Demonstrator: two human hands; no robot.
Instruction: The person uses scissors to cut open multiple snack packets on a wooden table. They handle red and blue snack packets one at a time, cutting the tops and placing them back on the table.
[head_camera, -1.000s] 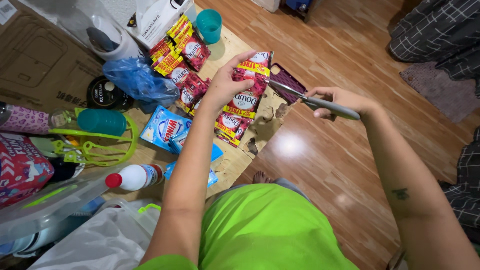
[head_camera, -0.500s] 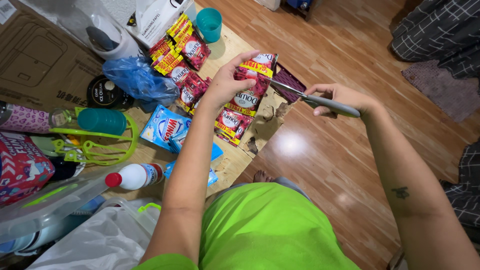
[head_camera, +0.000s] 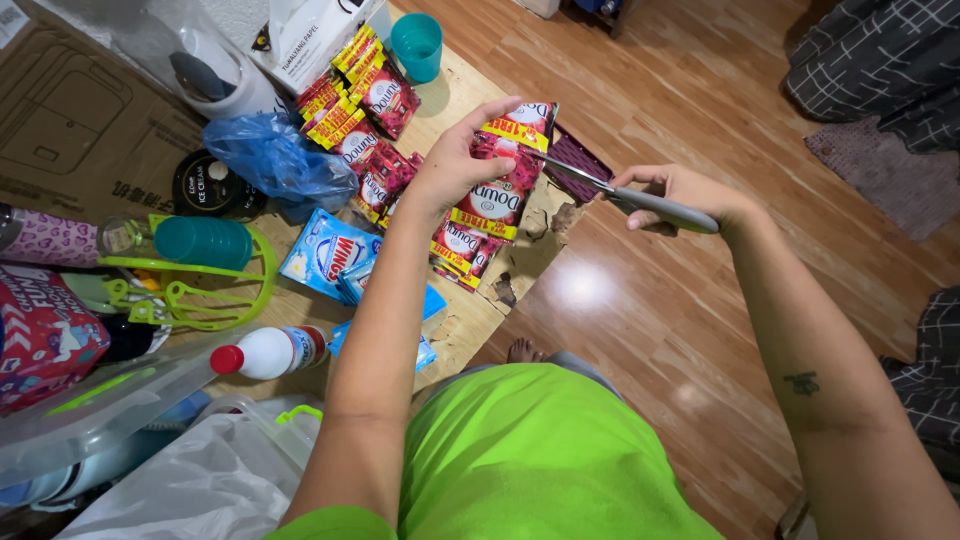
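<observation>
My left hand (head_camera: 455, 160) holds up a strip of red sachets with yellow bands (head_camera: 497, 195), which hangs down over the cardboard sheet (head_camera: 470, 325). My right hand (head_camera: 680, 195) grips grey-handled scissors (head_camera: 630, 198), their blades reaching left to the strip's right edge near its top. More red sachets (head_camera: 360, 105) lie in a row on the cardboard behind the strip.
On the left stand a teal cup (head_camera: 417, 47), a blue plastic bag (head_camera: 275, 160), blue packets (head_camera: 325, 252), a white bottle with a red cap (head_camera: 268, 352), a green rack (head_camera: 190, 285) and a clear tub (head_camera: 110, 410). A wooden floor (head_camera: 650, 330) lies to the right, with a dark checked cloth (head_camera: 880, 60).
My left hand has raised the strip slightly and the scissor blades have closed in on its right edge. The view has shifted a little.
</observation>
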